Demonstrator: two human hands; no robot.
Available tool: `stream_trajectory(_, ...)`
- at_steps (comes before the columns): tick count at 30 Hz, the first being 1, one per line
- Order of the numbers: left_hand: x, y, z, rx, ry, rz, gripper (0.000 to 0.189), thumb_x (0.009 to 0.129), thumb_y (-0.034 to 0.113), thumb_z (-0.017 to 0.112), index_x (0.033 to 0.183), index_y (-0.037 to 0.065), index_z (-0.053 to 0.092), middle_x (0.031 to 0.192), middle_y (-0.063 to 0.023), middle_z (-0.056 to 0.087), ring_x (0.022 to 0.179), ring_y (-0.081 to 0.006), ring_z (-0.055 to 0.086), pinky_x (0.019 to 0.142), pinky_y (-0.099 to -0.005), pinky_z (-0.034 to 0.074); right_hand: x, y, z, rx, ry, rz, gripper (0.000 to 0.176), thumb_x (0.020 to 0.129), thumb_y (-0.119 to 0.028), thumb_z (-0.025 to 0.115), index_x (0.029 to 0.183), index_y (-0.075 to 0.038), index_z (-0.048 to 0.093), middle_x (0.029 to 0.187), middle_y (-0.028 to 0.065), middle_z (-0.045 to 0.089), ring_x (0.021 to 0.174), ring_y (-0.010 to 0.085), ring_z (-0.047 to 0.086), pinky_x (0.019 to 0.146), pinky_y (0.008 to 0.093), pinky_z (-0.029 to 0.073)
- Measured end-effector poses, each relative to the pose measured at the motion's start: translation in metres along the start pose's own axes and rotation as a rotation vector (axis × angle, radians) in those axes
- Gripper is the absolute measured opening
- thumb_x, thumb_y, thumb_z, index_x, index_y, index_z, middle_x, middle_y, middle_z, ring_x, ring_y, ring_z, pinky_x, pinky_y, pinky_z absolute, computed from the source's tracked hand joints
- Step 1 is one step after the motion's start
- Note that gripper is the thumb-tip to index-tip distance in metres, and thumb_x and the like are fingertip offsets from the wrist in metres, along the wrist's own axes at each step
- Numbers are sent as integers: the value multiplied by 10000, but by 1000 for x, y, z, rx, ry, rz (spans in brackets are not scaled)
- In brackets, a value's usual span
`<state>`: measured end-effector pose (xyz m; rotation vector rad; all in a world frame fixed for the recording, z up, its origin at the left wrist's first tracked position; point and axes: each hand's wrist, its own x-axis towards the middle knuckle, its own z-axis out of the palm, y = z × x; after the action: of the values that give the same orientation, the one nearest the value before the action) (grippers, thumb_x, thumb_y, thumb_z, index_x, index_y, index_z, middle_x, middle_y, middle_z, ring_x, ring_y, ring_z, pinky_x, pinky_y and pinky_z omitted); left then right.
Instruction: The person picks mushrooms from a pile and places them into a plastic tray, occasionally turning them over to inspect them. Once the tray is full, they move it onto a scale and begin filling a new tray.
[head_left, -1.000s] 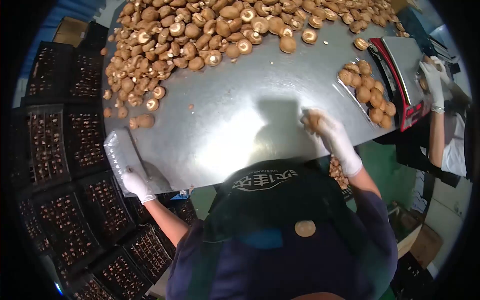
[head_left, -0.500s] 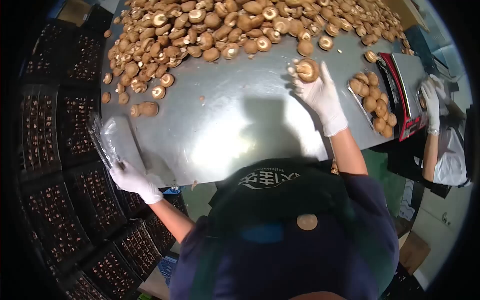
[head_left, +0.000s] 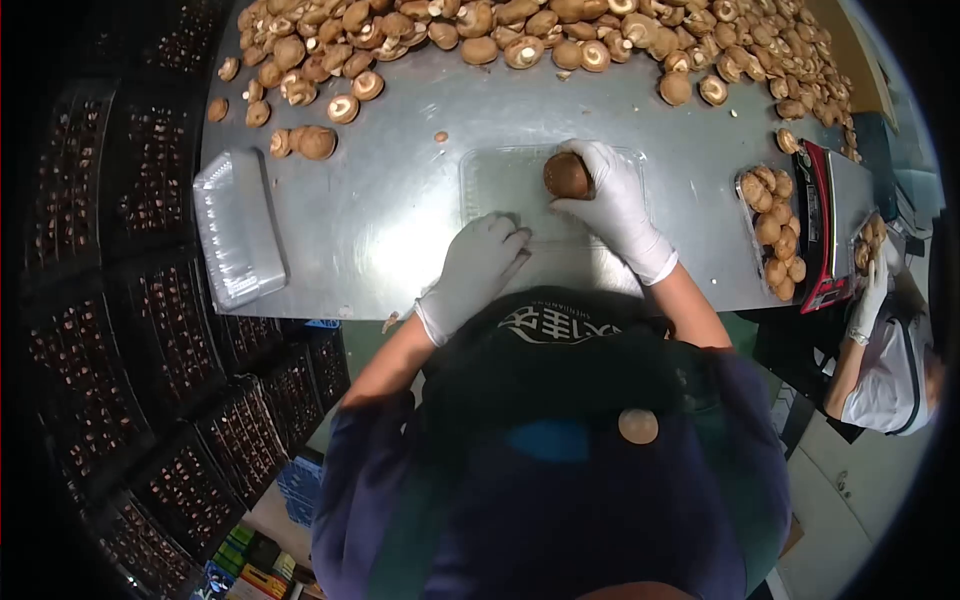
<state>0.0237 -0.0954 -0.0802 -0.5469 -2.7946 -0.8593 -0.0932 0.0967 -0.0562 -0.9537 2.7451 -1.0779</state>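
Observation:
A clear plastic tray [head_left: 482,165] lies on the metal table in front of me. My left hand [head_left: 474,268], in a white glove, is at its near left corner with fingers curled against the edge; the fingertips are partly hidden. Over the right part of the tray, my gloved right hand [head_left: 622,210] grips a brown shiitake mushroom [head_left: 567,178] between thumb and fingers, cap showing. A large heap of shiitake mushrooms [head_left: 480,50] spreads along the far side of the table.
Stacked clear trays [head_left: 238,230] stand at the table's left edge. On the right are a filled mushroom tray [head_left: 768,228] and a red scale [head_left: 822,230]. A co-worker's gloved hand [head_left: 872,300] touches another filled tray. Black crates of mushrooms [head_left: 170,330] line the left.
My left hand has come from the tray stack to the middle, where a clear tray now lies. My right hand has brought its mushroom nearer, turning the cap up. The view has shifted.

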Motion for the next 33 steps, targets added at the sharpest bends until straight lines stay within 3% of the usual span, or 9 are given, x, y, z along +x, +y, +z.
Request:
stream_trajectory(8,-7,-7,-6,-96,-13,-44,227,795,173,707,999,81,672,918,-81,620,854,-265,608,731,-375,497,15,-23,24,-2,-43,-108,649,599,-177,841,1180,-92,563,1027,92,608,1013,311,572,865,407,471)
stream_trajectory(11,-7,-32,-32,-26,403,-72,194,802,84,674,994,60,658,1021,-117,650,901,-313,616,772,-388,493,19,-25,41,-58,-118,-160,662,619,-187,831,1214,-103,555,1085,89,594,1048,300,561,870,402,474)
stream_trajectory(12,-4,-42,-48,-115,556,-221,215,818,70,660,1031,45,649,1015,-149,640,920,-339,609,824,-396,486,17,-28,41,-143,-174,-154,663,626,-194,828,1223,-108,552,1106,88,588,1056,296,556,875,401,473)
stream_trajectory(16,0,-130,-91,393,701,-630,501,770,165,746,1227,43,578,1284,-201,513,1206,-361,476,995,-456,422,22,-46,20,-258,-248,-124,653,669,-204,816,1258,-114,549,1139,100,579,1069,313,543,876,406,472)
stream_trajectory(21,4,-181,-106,408,441,-883,828,622,381,864,1330,110,531,1442,-276,371,1326,-489,322,1069,-533,356,97,-68,24,-183,-117,-383,443,777,-278,710,1162,-84,606,1099,98,589,1029,295,558,864,404,455)
stream_trajectory(26,-5,-199,-107,320,434,-775,690,587,321,882,1189,106,624,1387,-204,450,1352,-458,287,1094,-496,342,195,-78,115,-253,-148,-565,588,810,-280,662,1356,-143,492,1341,151,498,1277,319,428,990,465,386)
stream_trajectory(28,-12,-204,-102,297,528,-633,565,592,250,867,1092,100,649,1270,-135,537,1325,-407,338,1092,-476,346,212,-87,143,-337,-161,-672,599,812,-294,674,1367,-174,482,1347,145,494,1311,298,404,998,487,372)
stream_trajectory(30,-19,-203,-104,262,537,-619,557,600,224,859,1098,89,646,1270,-147,540,1307,-391,381,1088,-466,352,224,-88,166,-445,-288,-665,622,803,-331,693,1369,-186,481,1335,122,502,1305,277,405,956,486,381)
stream_trajectory(33,-28,-191,-110,83,615,-565,530,627,173,848,1106,79,643,1257,-145,553,1266,-340,459,1078,-428,370,230,-69,177,-321,-185,-741,560,815,-316,687,1338,-217,511,1236,60,561,1209,241,471,865,444,400)
